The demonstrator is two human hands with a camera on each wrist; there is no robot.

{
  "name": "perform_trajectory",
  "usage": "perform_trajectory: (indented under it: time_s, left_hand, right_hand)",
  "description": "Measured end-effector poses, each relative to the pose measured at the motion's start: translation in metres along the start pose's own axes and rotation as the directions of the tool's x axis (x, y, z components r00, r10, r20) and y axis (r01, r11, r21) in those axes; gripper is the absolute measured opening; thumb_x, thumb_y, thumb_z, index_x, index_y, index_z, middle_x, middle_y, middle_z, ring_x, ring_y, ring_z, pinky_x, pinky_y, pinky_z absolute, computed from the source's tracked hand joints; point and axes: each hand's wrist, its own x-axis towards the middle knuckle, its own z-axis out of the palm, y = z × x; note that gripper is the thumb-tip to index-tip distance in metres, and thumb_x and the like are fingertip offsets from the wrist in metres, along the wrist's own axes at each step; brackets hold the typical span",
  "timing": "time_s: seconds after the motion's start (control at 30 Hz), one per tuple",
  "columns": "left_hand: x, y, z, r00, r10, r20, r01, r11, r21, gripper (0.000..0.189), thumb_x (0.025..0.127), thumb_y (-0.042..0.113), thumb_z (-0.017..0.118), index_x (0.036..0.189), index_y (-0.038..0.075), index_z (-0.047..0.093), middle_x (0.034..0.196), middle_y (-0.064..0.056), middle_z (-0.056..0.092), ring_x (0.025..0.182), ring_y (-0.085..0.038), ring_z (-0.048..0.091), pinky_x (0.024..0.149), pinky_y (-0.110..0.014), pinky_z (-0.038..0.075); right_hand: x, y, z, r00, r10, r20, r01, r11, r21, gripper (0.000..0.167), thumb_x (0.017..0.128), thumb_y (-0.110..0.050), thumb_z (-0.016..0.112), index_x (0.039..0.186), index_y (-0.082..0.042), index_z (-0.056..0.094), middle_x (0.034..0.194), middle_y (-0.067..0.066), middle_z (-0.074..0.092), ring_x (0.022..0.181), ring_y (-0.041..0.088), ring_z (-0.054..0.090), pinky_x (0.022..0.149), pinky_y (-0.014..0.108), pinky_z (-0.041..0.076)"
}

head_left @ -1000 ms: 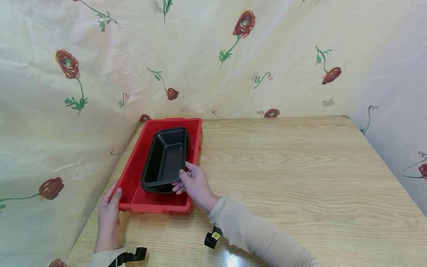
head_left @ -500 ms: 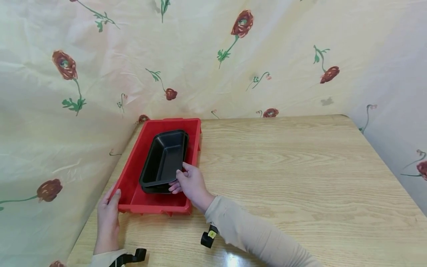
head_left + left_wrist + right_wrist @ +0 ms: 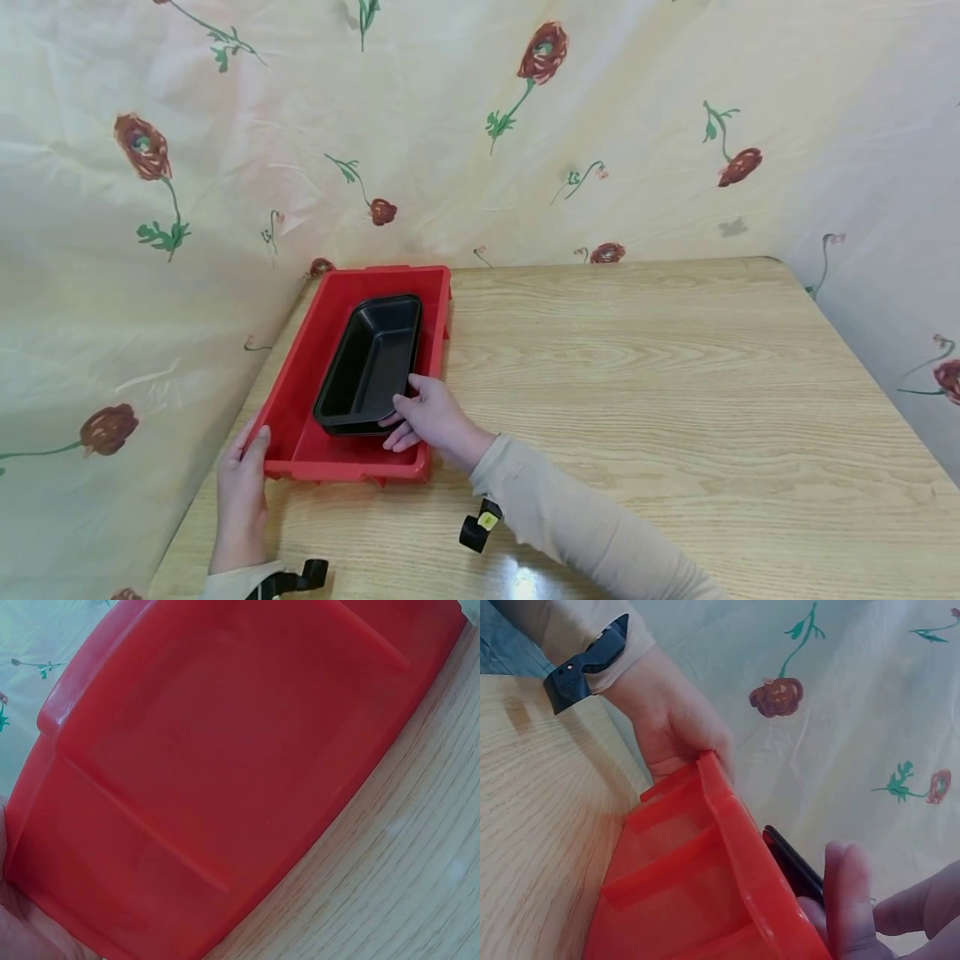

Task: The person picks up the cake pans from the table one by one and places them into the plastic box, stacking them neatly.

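A black loaf pan (image 3: 379, 357) lies in the red tray (image 3: 300, 446), set into another dark pan whose edge shows just below its rim. My right hand (image 3: 438, 421) holds the loaf pan at its near right corner, thumb at the rim and the other fingers along the outside. In the right wrist view these fingers (image 3: 847, 889) stand close around the dark rim. My left hand (image 3: 242, 504) grips the tray's near left corner, thumb over the edge. The left wrist view is mostly filled by the tray's outer wall (image 3: 210, 742).
The tray stands on a wood-grain table (image 3: 675, 400) at its far left. A flower-printed sheet (image 3: 450, 100) hangs behind the table and along both sides. Each wrist wears a strapped black camera mount.
The loaf pan has come down until its rim sits close over the pan below. My right hand has sunk slightly with it. My left hand stays at the tray corner.
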Motion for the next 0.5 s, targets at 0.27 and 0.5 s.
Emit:
perform_trajectory:
  time_s: [0.27, 0.5]
  left_hand:
    - [0.001, 0.000, 0.000, 1.000, 0.000, 0.002, 0.000, 1.000, -0.021, 0.061, 0.107, 0.040, 0.054, 0.162, 0.019, 0.038, 0.159, -0.006, 0.037, 0.132, -0.020, 0.039, 0.091, -0.013, 0.048]
    - [0.001, 0.001, -0.001, 1.000, 0.004, 0.000, -0.004, 0.999, -0.042, 0.059, 0.108, 0.037, 0.054, 0.162, 0.017, 0.038, 0.157, -0.006, 0.038, 0.123, -0.010, 0.043, 0.087, -0.012, 0.047]
  right_hand:
    - [-0.006, -0.007, -0.005, 0.994, 0.101, 0.041, -0.099, 0.994, -0.056, 0.051, 0.107, -0.002, 0.052, 0.154, 0.009, 0.036, 0.110, 0.027, 0.069, 0.067, 0.026, 0.074, 0.056, 0.030, 0.059]
    - [-0.014, -0.007, -0.008, 0.990, 0.139, 0.028, -0.133, 0.981, -0.143, 0.063, 0.105, -0.003, 0.055, 0.158, 0.010, 0.025, 0.109, 0.020, 0.071, 0.068, 0.028, 0.075, 0.054, 0.026, 0.057]
